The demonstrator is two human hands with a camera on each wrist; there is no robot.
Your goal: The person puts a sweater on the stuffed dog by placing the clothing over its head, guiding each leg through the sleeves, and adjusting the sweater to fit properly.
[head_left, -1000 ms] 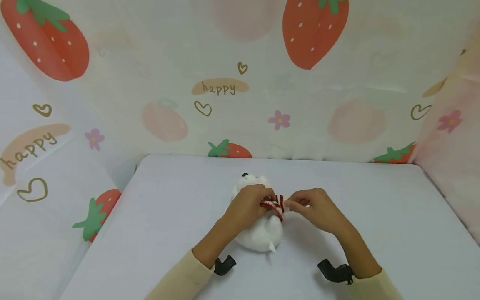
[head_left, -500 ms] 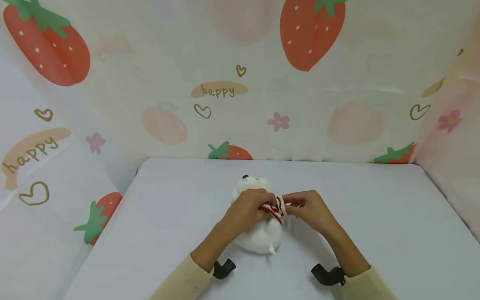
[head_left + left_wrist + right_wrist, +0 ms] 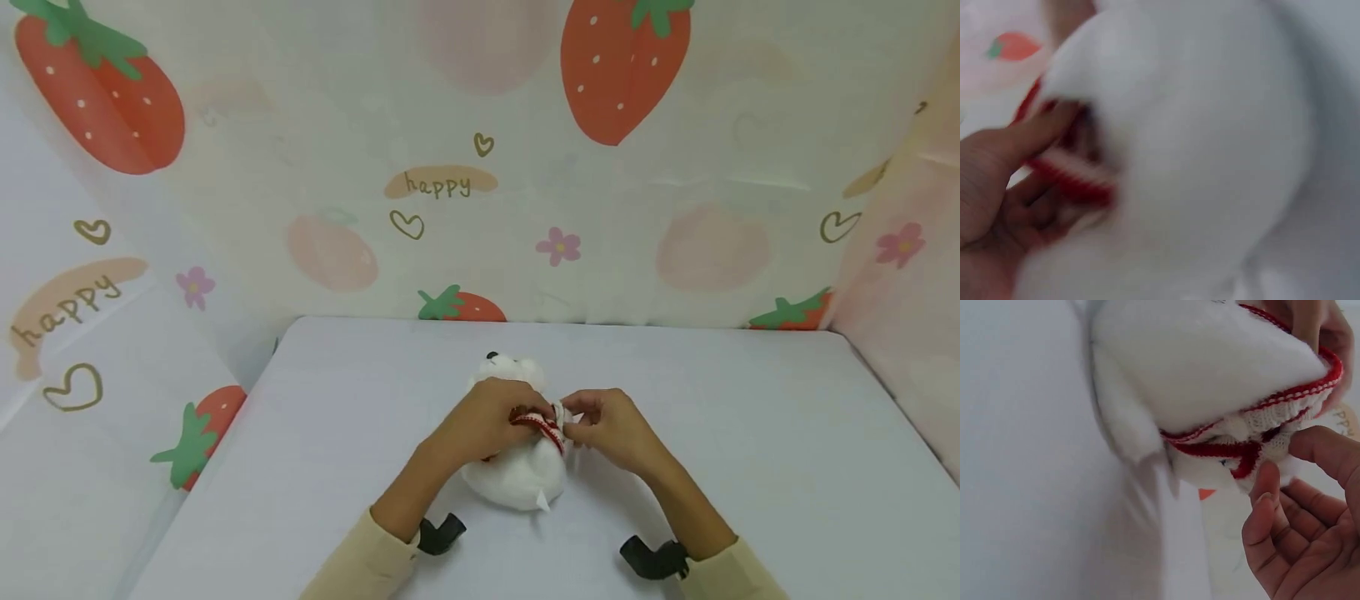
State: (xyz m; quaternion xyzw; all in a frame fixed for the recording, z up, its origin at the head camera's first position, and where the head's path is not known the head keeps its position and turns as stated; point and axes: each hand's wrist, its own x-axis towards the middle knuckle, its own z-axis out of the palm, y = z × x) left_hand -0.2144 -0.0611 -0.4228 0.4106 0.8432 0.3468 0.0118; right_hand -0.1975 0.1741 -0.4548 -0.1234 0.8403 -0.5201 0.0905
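A white plush animal (image 3: 513, 483) with a black nose lies on the table, its head toward the back. Around its upper body is a small white knitted garment (image 3: 551, 432) with red trim. My left hand (image 3: 495, 421) reaches over the plush and grips the garment's edge; in the left wrist view, the thumb goes inside the red-edged opening. From the right side, my right hand (image 3: 611, 427) pinches the white knit between thumb and fingers, as the right wrist view shows beside the ribbed band (image 3: 1285, 412). Part of the toy is hidden under the left hand.
The white tabletop (image 3: 337, 417) runs back to a cloth backdrop (image 3: 480, 233) printed with strawberries, hearts and flowers. Black wrist mounts (image 3: 654, 558) stick out near both cream sleeves (image 3: 367, 554).
My right hand has come in leftward and slightly down against the plush, drawing the white knit with it. My left hand has shifted slightly left and down, still gripping the garment's edge.
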